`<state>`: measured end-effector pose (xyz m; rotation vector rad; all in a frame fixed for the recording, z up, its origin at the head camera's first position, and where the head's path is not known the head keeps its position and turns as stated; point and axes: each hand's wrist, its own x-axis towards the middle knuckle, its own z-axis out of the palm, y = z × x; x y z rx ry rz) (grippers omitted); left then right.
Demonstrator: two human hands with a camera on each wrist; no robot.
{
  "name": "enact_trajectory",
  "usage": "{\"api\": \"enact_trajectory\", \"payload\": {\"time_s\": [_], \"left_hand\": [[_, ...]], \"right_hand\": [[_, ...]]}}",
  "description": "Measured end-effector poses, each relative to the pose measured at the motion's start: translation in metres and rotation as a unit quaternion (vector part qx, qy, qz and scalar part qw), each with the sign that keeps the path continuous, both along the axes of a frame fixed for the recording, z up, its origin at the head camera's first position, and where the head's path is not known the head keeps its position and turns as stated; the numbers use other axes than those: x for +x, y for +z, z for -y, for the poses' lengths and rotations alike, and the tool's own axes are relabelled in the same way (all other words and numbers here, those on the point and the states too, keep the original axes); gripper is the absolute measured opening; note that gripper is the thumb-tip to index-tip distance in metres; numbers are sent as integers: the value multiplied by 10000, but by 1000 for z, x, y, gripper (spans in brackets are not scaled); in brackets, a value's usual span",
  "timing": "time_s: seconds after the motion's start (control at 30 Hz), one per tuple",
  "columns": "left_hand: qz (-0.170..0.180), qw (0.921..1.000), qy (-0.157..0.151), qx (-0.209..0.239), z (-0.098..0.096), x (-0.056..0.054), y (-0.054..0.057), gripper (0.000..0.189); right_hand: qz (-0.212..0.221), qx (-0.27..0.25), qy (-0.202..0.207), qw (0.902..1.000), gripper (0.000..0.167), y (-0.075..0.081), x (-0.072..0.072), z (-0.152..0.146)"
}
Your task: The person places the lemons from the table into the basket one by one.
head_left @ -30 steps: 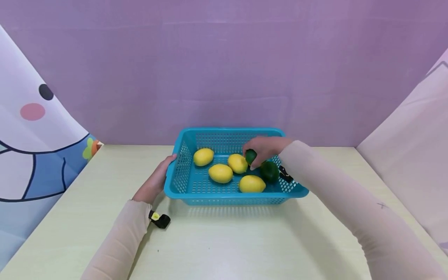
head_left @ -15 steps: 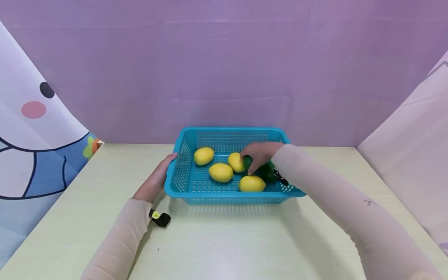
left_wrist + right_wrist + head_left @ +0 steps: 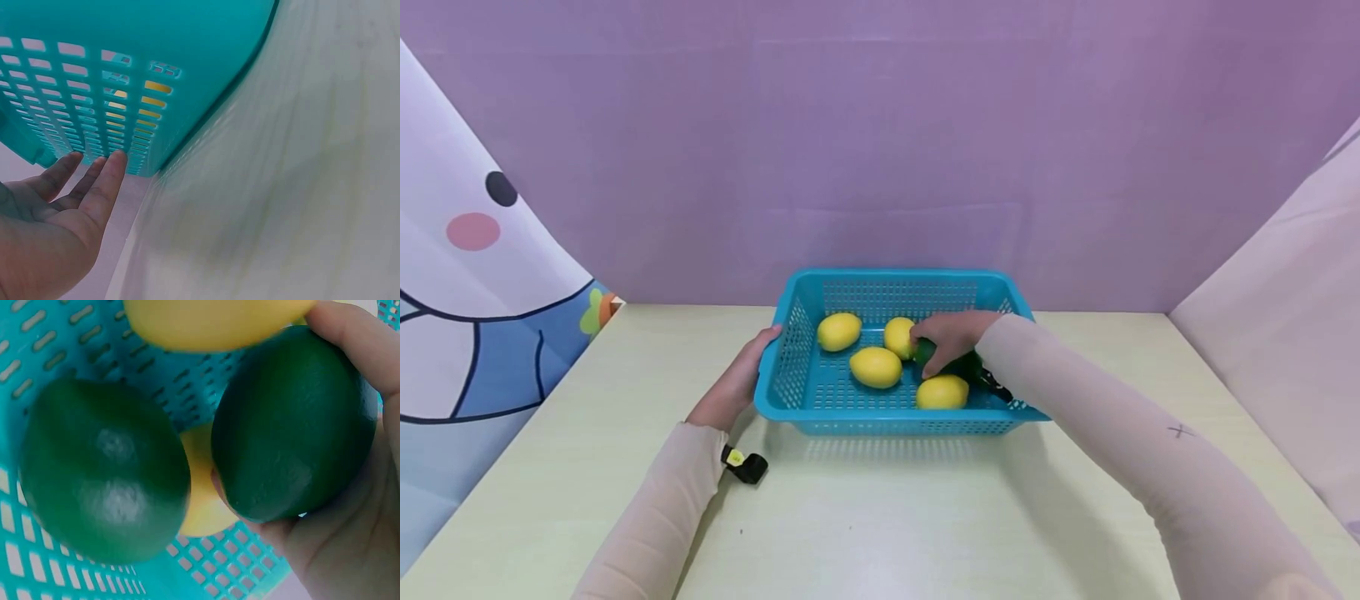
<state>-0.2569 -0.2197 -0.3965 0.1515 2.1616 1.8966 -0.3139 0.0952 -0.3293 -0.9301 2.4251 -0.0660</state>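
Note:
A blue plastic basket [image 3: 887,428] with slotted walls stands on the table. My left hand [image 3: 735,381] is at its left side, thumb at the rim and fingers reaching up against the outer wall in the left wrist view. Inside, my right hand [image 3: 951,337] grips a dark green lime [image 3: 297,425] between thumb and fingers. Beside it sits a second lime [image 3: 103,472], mostly covered by the hand in the head view. Several lemons lie in the basket: one near the front [image 3: 942,392], one in the middle [image 3: 876,367], one at back left [image 3: 839,332], another by my right fingertips [image 3: 898,337].
The pale wooden table [image 3: 850,525] runs up to a purple cloth backdrop [image 3: 880,150]. A printed cartoon cloth [image 3: 467,350] hangs at the left and a pale cloth [image 3: 1292,333] at the right. A black wrist camera [image 3: 747,467] hangs under the left sleeve.
My right hand has shifted slightly left and down in the basket with the lime, coming closer to the lemons and covering more of the second lime. The left hand stays at the rim.

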Motion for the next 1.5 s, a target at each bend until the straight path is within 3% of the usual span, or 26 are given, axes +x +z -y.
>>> {"api": "enact_trajectory", "payload": {"time_s": [0.3, 0.77, 1.03, 1.5], "left_hand": [[29, 9999, 84, -67, 0, -3, -1, 73], [-11, 10000, 23, -57, -3, -4, -2, 72], [-41, 10000, 6, -49, -1, -3, -4, 71], [-39, 10000, -24, -38, 1, 1, -1, 71]], "right_hand": [[69, 28, -128, 9999, 38, -7, -3, 4], [-6, 143, 111, 9998, 37, -19, -5, 5], [0, 183, 308, 9994, 37, -19, 0, 6], [-53, 344, 118, 9993, 43, -16, 9, 9]]}}
